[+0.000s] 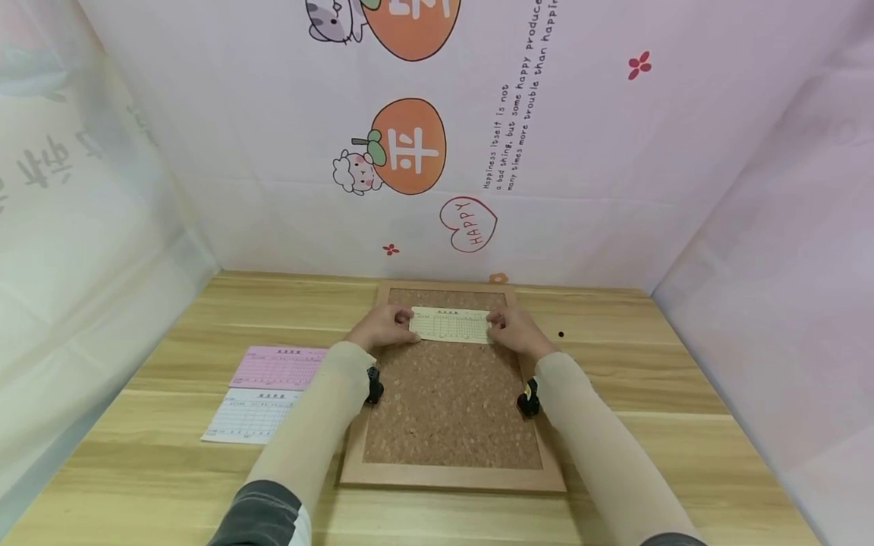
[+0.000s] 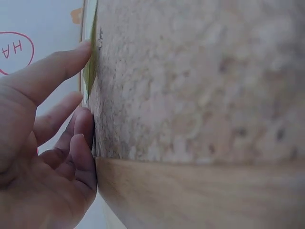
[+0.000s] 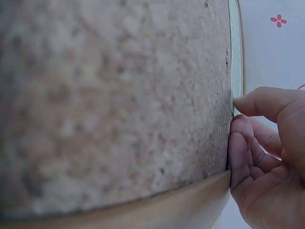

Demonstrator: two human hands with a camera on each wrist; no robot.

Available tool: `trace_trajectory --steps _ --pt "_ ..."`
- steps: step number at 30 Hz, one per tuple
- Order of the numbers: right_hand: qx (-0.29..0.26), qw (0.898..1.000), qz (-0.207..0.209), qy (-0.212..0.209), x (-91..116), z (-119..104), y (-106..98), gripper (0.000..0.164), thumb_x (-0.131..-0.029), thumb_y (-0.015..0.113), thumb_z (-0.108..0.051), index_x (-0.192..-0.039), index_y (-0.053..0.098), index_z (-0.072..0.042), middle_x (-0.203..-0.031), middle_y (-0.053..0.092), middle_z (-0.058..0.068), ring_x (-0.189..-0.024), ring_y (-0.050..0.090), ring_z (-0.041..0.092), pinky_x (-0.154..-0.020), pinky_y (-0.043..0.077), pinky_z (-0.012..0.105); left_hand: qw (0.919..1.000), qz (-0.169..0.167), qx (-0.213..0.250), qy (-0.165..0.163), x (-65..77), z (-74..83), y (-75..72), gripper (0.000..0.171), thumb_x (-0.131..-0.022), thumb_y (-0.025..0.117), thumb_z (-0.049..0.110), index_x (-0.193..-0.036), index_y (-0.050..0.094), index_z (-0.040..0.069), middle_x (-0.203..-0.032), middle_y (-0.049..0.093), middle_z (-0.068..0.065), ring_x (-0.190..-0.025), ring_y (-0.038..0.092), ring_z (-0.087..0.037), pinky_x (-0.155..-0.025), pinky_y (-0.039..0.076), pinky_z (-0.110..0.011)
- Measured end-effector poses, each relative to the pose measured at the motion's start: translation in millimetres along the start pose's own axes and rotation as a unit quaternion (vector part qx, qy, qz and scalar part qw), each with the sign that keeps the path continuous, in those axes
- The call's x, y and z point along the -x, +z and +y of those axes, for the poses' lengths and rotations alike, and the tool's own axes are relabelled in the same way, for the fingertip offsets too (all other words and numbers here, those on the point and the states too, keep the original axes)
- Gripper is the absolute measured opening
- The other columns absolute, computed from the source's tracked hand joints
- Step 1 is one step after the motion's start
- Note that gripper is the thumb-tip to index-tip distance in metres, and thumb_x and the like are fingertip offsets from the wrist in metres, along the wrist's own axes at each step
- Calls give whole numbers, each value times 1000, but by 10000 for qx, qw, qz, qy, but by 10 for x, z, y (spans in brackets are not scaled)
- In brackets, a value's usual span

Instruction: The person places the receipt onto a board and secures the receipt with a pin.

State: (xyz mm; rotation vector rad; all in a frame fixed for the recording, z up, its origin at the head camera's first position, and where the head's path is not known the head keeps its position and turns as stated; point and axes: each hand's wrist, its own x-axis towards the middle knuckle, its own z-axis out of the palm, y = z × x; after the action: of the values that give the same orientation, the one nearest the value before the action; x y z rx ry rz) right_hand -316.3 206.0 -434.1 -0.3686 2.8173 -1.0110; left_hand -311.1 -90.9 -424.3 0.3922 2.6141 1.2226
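A pale yellow printed form slip [image 1: 451, 326] lies level across the upper part of a wood-framed cork board [image 1: 451, 409]. At its left end my left hand [image 1: 384, 324] pinches the paper, thumb along the lower corner. The opposite end is pinched by my right hand [image 1: 515, 330]. Up close in the left wrist view, the slip [image 2: 90, 71] looks slightly bent under the thumb, and the other fingers are curled near the board. From the right wrist, the slip's edge [image 3: 235, 57] shows as a thin strip beside the thumb; the curled fingers touch the board's surface.
Left of the board, a pink form slip [image 1: 276, 366] lies on the wooden table [image 1: 157, 402], above a white form slip [image 1: 249, 415]; my left sleeve partly covers both. A small black dot [image 1: 561, 334] is right of the board. Printed cloth walls [image 1: 580, 227] stand behind and at both sides.
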Motion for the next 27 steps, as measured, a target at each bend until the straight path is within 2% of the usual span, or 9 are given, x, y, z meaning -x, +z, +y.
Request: trace_trajectory --steps 2,4,7,9,10,17,21,24,27 --pt "25 10000 8 -16 -4 9 1 33 -96 60 -8 -126 62 6 -91 59 9 -72 49 17 -61 41 29 9999 -63 -37 78 -19 -12 1 43 -89 77 15 -124 61 -5 -87 49 -8 -70 41 -17 -64 36 -30" --pt "49 10000 11 -47 -14 21 2 33 -95 59 -8 -125 62 6 -91 59 9 -72 48 17 -61 41 29 9998 -76 -115 129 -32 -13 -1 43 -89 77 16 -123 62 -5 -90 51 -10 -71 43 -17 -67 38 -31" --pt "51 10000 28 -54 -30 38 10 32 -95 60 -8 -124 62 6 -92 60 9 -74 49 18 -62 42 29 9994 -83 -284 190 -47 -3 -6 49 -90 76 20 -130 60 -5 -110 60 -16 -88 52 -20 -81 47 -35" --pt "51 10000 27 -49 -35 45 15 32 -95 60 -8 -124 62 6 -94 61 9 -75 50 18 -62 42 29 9986 -71 -472 213 -53 8 -12 59 -91 76 22 -139 55 -5 -127 56 -18 -104 52 -24 -93 46 -40" --pt "50 10000 28 -43 -35 47 16 32 -95 60 -8 -124 62 5 -95 61 10 -76 51 18 -63 43 29 9981 -91 -570 231 -61 9 -12 60 -92 75 23 -141 52 -5 -131 54 -19 -108 51 -25 -96 45 -41" --pt "11 10000 7 -30 -15 30 3 33 -96 60 -8 -125 61 6 -94 61 10 -75 50 18 -62 42 29 9933 -269 -1087 282 -131 -34 -22 61 -95 71 26 -144 49 -2 -127 49 -15 -106 45 -26 -90 40 -39" --pt "-11 10000 -3 3 -7 12 -4 33 -96 60 -8 -126 61 5 -95 60 10 -77 50 19 -63 43 30 9913 -424 -1224 246 -164 -66 -41 60 -98 68 26 -147 46 -1 -140 44 -19 -118 45 -28 -99 40 -42" --pt "-17 10000 0 -7 0 10 -4 32 -96 60 -8 -126 61 5 -93 60 9 -76 50 19 -63 42 30 9896 -551 -1313 222 -161 -60 -63 59 -99 65 24 -148 44 0 -149 39 -20 -131 41 -31 -108 36 -45" --pt "-33 10000 -1 -37 5 8 -3 32 -96 60 -8 -126 61 5 -92 59 9 -75 49 18 -63 42 29 9885 -635 -1355 228 -146 -41 -78 57 -100 64 22 -149 43 -1 -150 38 -20 -133 39 -32 -109 35 -46"
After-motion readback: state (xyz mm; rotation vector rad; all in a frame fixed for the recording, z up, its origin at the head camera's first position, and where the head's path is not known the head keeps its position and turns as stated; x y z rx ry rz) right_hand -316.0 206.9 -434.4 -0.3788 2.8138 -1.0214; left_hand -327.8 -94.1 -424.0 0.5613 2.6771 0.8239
